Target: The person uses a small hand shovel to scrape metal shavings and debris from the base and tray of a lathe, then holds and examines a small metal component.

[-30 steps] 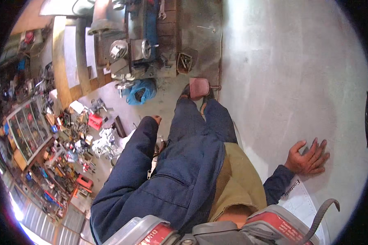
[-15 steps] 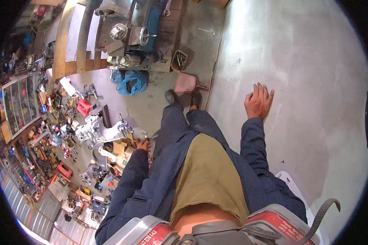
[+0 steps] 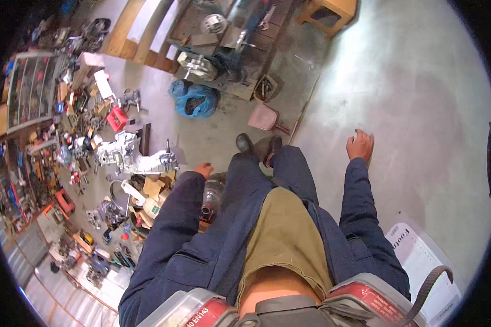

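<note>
My right hand hangs over the bare grey floor to my right, its fingers loosely bent and partly apart, with nothing in it. On the other side my left hand hangs beside my thigh, seemingly empty, its fingers loose and only partly visible. Left of it stands a silvery gearbox-like metal casing, apart from the hand. A dark, cylindrical metal part shows between my left sleeve and my leg.
Ahead are a machine bench, a blue plastic bag, a pink dustpan and a small bin. A yellow stool stands far ahead. Boxes and machine parts crowd the left. A white printed board lies lower right.
The view has shifted, with the bench and dustpan now farther right and the yellow stool in sight. My right hand's fingers are more bent; my left hand has swung forward.
</note>
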`<action>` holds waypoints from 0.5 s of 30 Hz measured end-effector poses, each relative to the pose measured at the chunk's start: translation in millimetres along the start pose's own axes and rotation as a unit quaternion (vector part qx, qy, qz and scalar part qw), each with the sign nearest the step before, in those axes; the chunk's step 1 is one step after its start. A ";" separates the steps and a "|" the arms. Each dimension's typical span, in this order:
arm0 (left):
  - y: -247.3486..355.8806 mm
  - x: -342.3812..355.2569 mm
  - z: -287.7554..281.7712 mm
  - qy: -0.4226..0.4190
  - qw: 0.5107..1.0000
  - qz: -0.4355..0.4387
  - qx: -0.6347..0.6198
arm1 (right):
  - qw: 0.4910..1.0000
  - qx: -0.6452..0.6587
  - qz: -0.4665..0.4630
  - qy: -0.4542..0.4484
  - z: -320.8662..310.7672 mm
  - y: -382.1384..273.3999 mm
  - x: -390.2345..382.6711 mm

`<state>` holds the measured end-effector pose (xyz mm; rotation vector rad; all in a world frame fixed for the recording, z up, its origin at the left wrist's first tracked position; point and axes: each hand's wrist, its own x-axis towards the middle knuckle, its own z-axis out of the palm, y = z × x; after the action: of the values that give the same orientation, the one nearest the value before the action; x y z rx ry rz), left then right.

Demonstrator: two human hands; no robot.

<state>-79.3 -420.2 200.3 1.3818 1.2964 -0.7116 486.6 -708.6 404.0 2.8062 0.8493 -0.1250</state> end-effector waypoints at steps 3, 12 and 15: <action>-14.7 -2.3 61.3 -0.136 0.990 0.018 0.043 | 0.978 0.151 0.035 -0.138 110.5 -10.9 -7.9; 53.6 -54.5 183.3 -0.074 0.987 -0.123 0.067 | 0.861 0.151 -0.003 -0.486 337.8 -77.6 -55.9; 71.2 -41.3 181.1 -0.083 0.984 -0.132 0.089 | 0.883 0.121 0.004 -0.453 405.8 -102.8 -47.9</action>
<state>20.2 -592.1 211.9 1.2721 1.3203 -1.1226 381.0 -740.5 -2.6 2.4568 0.5834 -1.4807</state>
